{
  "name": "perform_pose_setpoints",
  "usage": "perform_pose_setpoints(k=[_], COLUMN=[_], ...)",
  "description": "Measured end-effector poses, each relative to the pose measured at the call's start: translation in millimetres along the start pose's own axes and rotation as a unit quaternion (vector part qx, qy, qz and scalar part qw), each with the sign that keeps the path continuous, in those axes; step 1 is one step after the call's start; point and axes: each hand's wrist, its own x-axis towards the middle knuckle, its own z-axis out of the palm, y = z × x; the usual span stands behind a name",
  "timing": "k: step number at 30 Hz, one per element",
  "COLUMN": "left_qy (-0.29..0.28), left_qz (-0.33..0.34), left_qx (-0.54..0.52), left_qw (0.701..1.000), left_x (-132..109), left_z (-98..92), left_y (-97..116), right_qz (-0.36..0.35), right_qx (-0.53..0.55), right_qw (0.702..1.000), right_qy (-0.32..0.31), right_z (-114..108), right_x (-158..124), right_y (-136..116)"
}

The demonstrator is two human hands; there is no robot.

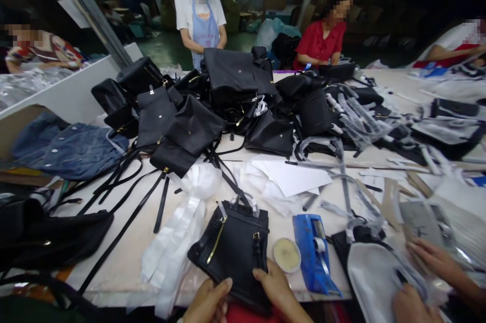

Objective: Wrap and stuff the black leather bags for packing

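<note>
Between my two hands is a small black backpack [237,242] with gold zippers, tilted at the table's front edge. My left hand [208,300] grips its lower left edge, thumb on top. On the lower right edge, my right hand [275,282] holds it the same way, its fingers hidden beneath. Just right of the bag sits a round tin of pale yellowish paste [287,255], and beyond it a blue tape dispenser [312,252]. A strip of white wrapping material [176,242] lies to the left.
A heap of black bags [228,95] covers the table's middle. White paper sheets [292,176] lie before it, a denim jacket [72,148] at left. At right, a co-worker's hands [429,262] handle a white-wrapped bag [379,282]. Other people stand or sit across the table.
</note>
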Motion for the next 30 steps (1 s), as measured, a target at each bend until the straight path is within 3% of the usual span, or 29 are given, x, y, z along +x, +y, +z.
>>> perform_pose_setpoints(k=[3, 5, 7, 9, 11, 14, 16, 18, 21, 24, 30], left_qy=[0.002, 0.095, 0.215, 0.285, 0.269, 0.195, 0.194, 0.205, 0.2, 0.189, 0.208], left_qz=[0.001, 0.084, 0.207, 0.277, 0.27, 0.216, 0.214, 0.224, 0.224, 0.221, 0.154], left_qx=[0.12, 0.2, 0.29, 0.365, 0.426, 0.488, 0.501, 0.498, 0.488, 0.484, 0.511], left_qw=[0.993, 0.971, 0.91, 0.842, 0.821, 0.823, 0.816, 0.812, 0.82, 0.825, 0.819], left_x=[-2, -5, -5, 0, 9, 21, 26, 28, 29, 31, 41], left_z=[-32.7, -58.2, -75.4, -78.9, -70.3, -49.8, -39.7, -34.2, -31.3, -31.9, -38.8], left_y=[11, 27, 45, 61, 69, 69, 65, 61, 59, 60, 56], right_qz=[0.006, -0.017, -0.038, -0.041, -0.028, -0.075, -0.153, -0.21, -0.213, -0.182, -0.171], right_qx=[-0.015, -0.019, -0.035, -0.099, -0.225, -0.379, -0.396, -0.383, -0.333, -0.266, -0.061], right_qw=[1.0, 1.0, 0.998, 0.992, 0.971, 0.922, 0.898, 0.885, 0.907, 0.942, 0.983], right_qy=[0.001, 0.001, -0.022, -0.059, -0.072, 0.021, 0.113, 0.162, 0.144, 0.097, 0.042], right_z=[0, 0, -3, -12, -28, -51, -56, -50, -28, -12, -29], right_x=[9, 8, 4, 0, 0, 18, 44, 80, 139, 183, 223], right_y=[12, 17, 17, 10, -6, -48, -80, -110, -141, -155, -156])
